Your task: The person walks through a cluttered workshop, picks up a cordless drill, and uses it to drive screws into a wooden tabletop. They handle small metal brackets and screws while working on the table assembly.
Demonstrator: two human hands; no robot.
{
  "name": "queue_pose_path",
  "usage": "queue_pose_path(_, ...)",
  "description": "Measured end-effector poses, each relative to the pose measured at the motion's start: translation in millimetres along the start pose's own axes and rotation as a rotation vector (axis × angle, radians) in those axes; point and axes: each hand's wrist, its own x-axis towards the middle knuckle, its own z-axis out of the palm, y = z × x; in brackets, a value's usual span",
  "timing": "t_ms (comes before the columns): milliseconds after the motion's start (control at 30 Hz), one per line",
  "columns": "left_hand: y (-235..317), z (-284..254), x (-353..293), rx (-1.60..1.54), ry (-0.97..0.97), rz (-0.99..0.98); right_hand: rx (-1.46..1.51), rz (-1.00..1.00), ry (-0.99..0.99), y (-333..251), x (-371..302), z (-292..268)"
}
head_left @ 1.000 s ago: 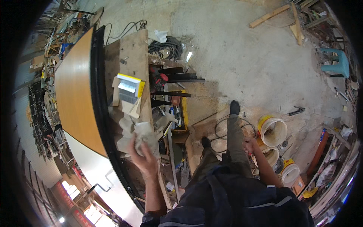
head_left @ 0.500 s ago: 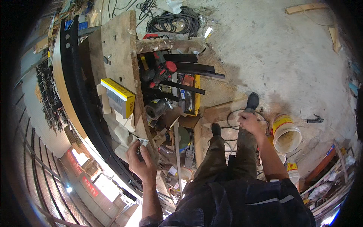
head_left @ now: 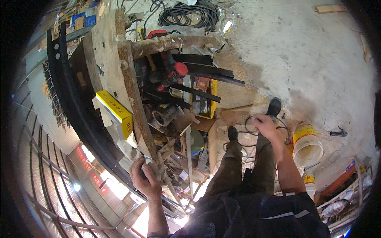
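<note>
My left hand [head_left: 146, 179] is at the near end of the wooden bench top [head_left: 104, 51], its fingers curled. A small pale piece shows by its fingertips; whether the hand grips it is unclear. Just beyond lies a crumpled light cloth or paper [head_left: 127, 150]. Farther along the bench, a yellow and grey cardboard box [head_left: 115, 113] sits tilted with its flaps open. My right hand [head_left: 265, 126] hangs in front of my right leg, fingers bent together, above a dark cable on the floor. Anything inside it is too small or hidden to see.
Under the bench are a red and black power tool [head_left: 174, 74], black metal bars [head_left: 214, 72] and a yellow tray [head_left: 214, 97]. A coil of black cable [head_left: 189, 16] lies on the far floor. White buckets [head_left: 308, 152] stand at right. A long black beam [head_left: 65, 85] runs along the left.
My view has shifted, so the bench and box appear further left. The left hand remains by the bench's near end, the right in front of my leg. Both stay curled.
</note>
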Motion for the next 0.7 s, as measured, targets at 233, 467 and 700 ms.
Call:
queue_pose_path(233, 2, 0, 0, 0.058, -0.006, -0.011, -0.394, 0.05, -0.034, 118, -51, -43)
queue_pose_path(467, 3, -2, 4, 0.121, -0.035, 0.06, -0.368, -0.097, 0.091, 225, -78, -63)
queue_pose_path(700, 3, 0, 3, 0.147, -0.035, 0.079, -0.389, -0.031, 0.218, 182, -85, -47)
